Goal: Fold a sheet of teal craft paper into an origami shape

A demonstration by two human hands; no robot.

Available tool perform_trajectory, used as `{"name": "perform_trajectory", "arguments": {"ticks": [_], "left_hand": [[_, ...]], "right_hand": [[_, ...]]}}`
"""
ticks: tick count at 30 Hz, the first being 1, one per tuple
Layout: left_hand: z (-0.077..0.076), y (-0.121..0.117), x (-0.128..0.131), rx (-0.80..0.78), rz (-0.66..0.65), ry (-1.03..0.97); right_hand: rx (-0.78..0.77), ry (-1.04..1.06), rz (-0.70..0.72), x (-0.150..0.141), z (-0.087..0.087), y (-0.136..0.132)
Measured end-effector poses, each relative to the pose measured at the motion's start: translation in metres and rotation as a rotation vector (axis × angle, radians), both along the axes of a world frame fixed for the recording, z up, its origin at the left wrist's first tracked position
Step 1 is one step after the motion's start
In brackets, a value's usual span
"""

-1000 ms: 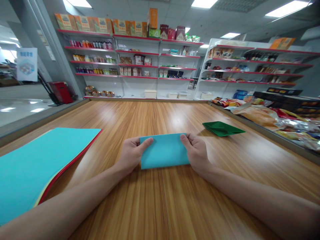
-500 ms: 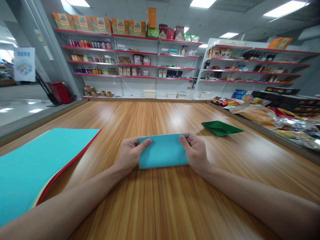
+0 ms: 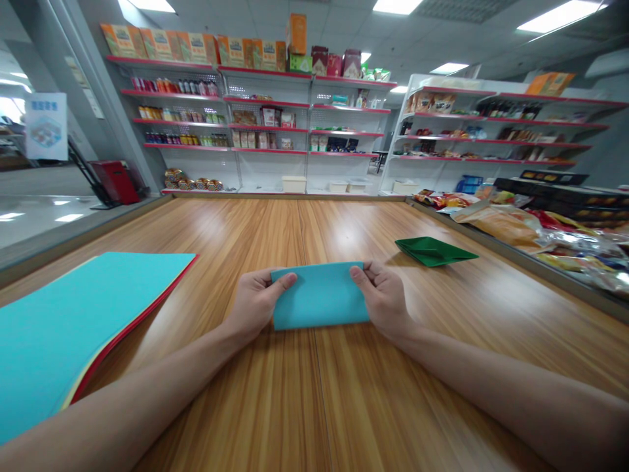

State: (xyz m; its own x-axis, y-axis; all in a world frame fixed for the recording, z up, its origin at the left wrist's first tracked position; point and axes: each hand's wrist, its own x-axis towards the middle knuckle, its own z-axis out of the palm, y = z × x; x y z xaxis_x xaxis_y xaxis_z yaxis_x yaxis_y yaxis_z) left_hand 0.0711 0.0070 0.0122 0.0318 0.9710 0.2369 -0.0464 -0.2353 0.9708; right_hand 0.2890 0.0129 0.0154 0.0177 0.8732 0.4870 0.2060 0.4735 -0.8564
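A rectangular piece of light-blue paper, apparently folded, is held up over the wooden table at the middle of the view. My left hand grips its left end, thumb on the near face and fingers behind. On the right end, my right hand pinches it the same way, thumb near the top corner. The fingers behind the paper are mostly hidden. To the right, beyond my right hand, lies a folded green paper boat.
A stack of coloured paper sheets, blue on top with yellow and red below, lies at the left. Packaged snacks are piled past the table's right edge. Stocked shelves stand behind the table.
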Motion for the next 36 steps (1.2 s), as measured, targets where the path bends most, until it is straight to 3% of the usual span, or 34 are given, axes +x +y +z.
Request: {"name": "perform_trajectory", "arguments": {"ticks": [36], "left_hand": [[0.0037,-0.0025,0.003,-0.039,0.034,-0.019]], "right_hand": [[0.06,-0.086,-0.022,0.0033,-0.0002,-0.0007]]}}
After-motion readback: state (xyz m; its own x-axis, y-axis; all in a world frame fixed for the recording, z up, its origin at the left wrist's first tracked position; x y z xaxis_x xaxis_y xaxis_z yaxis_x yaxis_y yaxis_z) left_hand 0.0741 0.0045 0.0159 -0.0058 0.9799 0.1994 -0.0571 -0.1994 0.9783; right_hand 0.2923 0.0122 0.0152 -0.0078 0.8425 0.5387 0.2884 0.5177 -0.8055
